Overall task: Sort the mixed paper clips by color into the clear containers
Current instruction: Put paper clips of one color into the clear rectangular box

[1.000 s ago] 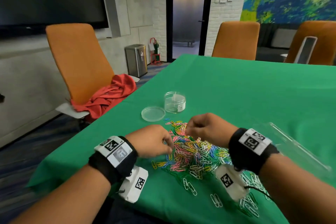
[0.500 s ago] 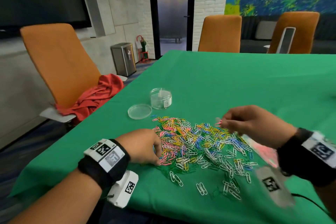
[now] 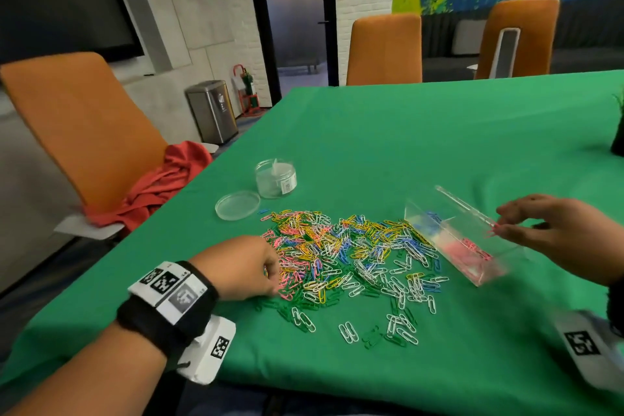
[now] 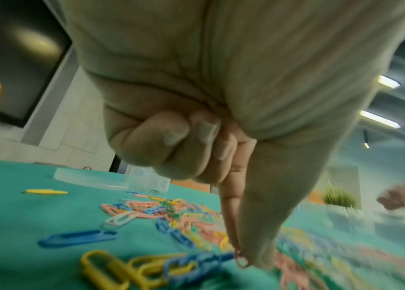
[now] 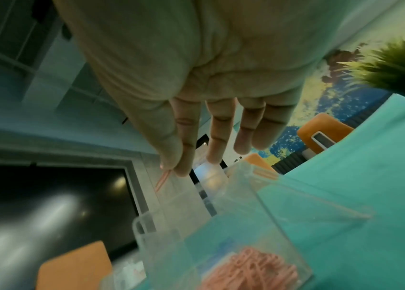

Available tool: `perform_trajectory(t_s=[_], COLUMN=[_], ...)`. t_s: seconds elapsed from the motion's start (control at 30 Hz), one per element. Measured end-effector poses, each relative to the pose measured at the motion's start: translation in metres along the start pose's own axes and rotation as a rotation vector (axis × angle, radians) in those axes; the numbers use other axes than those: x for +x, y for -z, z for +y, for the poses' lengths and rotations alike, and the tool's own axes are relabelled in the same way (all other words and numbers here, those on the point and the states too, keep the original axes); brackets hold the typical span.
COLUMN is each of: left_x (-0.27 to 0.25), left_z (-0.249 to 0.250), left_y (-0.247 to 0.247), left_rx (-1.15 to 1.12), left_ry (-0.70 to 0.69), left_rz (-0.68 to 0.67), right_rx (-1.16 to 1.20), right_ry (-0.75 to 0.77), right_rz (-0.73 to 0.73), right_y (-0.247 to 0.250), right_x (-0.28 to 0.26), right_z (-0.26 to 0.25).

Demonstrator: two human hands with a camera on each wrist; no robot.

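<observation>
Fingers [image 5: 178, 157] of the right hand [image 3: 553, 230] pinch a pink clip [image 5: 162, 179] between thumb and forefinger, the other three hanging loosely straight. That hand hovers at the right of the clear box [image 3: 466, 240], just over its far-right rim. The box lies on the green cloth [image 3: 405, 132] with its long axis running from far-left to near-right; pink clips [image 3: 472, 250] already sit in its near part, and something blue shows in a farther compartment, too blurred to make out. In the head view the pinched clip seems to be just above the pink compartment, so the drop likely calls for little more than opening the pinch there.

To the left, the left hand [image 3: 243, 267] rests at the near-left edge of the pile [image 3: 344, 253], three fingers curled into the palm, thumb and forefinger pinching another pink clip [image 4: 241, 259] right at the cloth. This hand is well apart from the box, with the whole pile between them, so the right hand is much the nearer for depositing.

Beyond the pile, on its far-left side, stand a round jar [image 3: 275, 177] and, just beside it, a flat lid [image 3: 237, 204]. An orange chair [image 3: 77, 132] with a red cloth [image 3: 158, 186] on its seat stands past the table's left edge.
</observation>
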State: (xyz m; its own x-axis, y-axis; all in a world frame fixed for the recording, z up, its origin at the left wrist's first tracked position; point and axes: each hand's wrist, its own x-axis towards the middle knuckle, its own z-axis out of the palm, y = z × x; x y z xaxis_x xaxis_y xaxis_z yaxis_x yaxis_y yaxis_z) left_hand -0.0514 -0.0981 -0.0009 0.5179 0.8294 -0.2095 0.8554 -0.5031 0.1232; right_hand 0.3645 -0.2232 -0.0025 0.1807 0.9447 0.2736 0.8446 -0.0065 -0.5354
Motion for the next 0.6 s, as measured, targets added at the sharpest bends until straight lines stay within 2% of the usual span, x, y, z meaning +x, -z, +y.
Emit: perform_trajectory(t_s=[0.2, 0.37, 0.5, 0.6], left_x=[0.005, 0.012, 0.028, 0.041], left_z=[-0.007, -0.008, 0.000, 0.028], left_y=[0.011, 0.008, 0.005, 0.016], left_rx=[-0.473, -0.795, -1.202, -1.246], left_ry=[0.009, 0.011, -0.008, -0.058], left_rz=[-0.025, -0.067, -0.180, -0.277], right_rx=[0.062, 0.071, -0.017, -0.073], right_ry=[-0.047, -0.093, -0.108, -0.140], right_rz=[0.034, -0.012, -0.052, -0.051], right_y=[0.002, 0.001, 0.000, 0.001], right_x=[-0.002, 0.000, 0.003, 0.005], right_z=[0.016, 0.020, 0.015, 0.014])
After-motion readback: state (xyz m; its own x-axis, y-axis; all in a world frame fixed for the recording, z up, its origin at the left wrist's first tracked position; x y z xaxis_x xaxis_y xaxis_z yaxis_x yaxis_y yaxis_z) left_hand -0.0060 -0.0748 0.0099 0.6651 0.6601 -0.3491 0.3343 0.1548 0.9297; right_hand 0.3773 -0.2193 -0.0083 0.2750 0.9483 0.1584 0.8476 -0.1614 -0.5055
